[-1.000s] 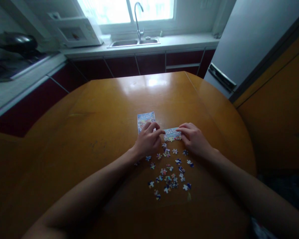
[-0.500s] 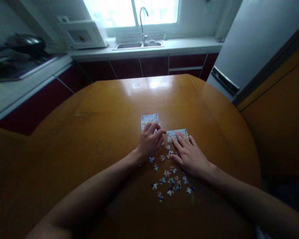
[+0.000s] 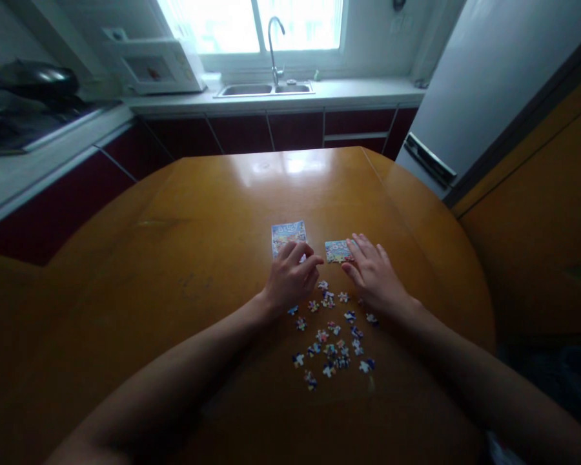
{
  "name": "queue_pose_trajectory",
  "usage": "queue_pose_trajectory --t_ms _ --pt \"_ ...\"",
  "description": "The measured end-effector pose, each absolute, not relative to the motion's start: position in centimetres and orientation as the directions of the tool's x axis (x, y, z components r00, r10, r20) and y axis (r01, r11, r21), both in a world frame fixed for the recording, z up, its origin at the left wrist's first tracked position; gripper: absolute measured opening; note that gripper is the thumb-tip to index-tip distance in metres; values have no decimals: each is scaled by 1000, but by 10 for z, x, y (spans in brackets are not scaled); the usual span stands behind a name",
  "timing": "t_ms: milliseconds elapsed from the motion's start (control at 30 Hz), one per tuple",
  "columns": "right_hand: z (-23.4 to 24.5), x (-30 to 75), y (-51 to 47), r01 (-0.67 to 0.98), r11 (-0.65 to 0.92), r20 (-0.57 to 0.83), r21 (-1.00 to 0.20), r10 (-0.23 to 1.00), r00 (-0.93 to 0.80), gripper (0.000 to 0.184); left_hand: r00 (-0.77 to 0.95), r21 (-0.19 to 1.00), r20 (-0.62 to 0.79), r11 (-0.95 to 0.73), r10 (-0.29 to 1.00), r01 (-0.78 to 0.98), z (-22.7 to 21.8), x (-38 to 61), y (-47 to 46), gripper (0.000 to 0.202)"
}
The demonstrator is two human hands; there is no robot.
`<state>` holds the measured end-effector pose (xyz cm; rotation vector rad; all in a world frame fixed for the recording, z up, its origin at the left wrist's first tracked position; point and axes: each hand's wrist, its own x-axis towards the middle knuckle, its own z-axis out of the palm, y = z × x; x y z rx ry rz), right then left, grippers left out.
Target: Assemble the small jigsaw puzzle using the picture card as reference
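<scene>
A joined strip of puzzle pieces (image 3: pixel 337 250) lies on the round wooden table (image 3: pixel 213 232). My right hand (image 3: pixel 375 274) rests flat on its right part, fingers stretched out. My left hand (image 3: pixel 290 276) is curled just left of the strip, thumb and forefinger pinched together near its left end; what they hold is too small to see. Behind the left hand lies a small printed picture card (image 3: pixel 287 234). Several loose puzzle pieces (image 3: pixel 330 339) are scattered on the table between my forearms.
Beyond the table runs a kitchen counter with a sink and tap (image 3: pixel 265 87), and a white microwave (image 3: pixel 150 64) to its left. A dark pan (image 3: pixel 33 77) sits on the hob at far left. A grey fridge (image 3: pixel 469 84) stands at right.
My right hand went from pinching the strip's right end to lying flat on it. The strip has slid slightly away from me. The left hand stayed curled in place.
</scene>
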<state>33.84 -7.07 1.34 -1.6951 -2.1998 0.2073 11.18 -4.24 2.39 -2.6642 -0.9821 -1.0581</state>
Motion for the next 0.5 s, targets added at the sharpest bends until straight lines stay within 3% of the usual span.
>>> queue_pose_trajectory --t_ms 167,333,500 --pt "13 371 -51 807 255 384 -532 923 -39 45 719 129 368 -798 590 589 33 120 -60 18" --pt "10 381 -47 782 309 392 -541 915 -91 37 771 186 229 -804 594 564 37 129 -80 17" --pt "3 369 -52 800 369 291 -472 922 -254 43 792 119 173 -810 586 574 34 132 -93 15"
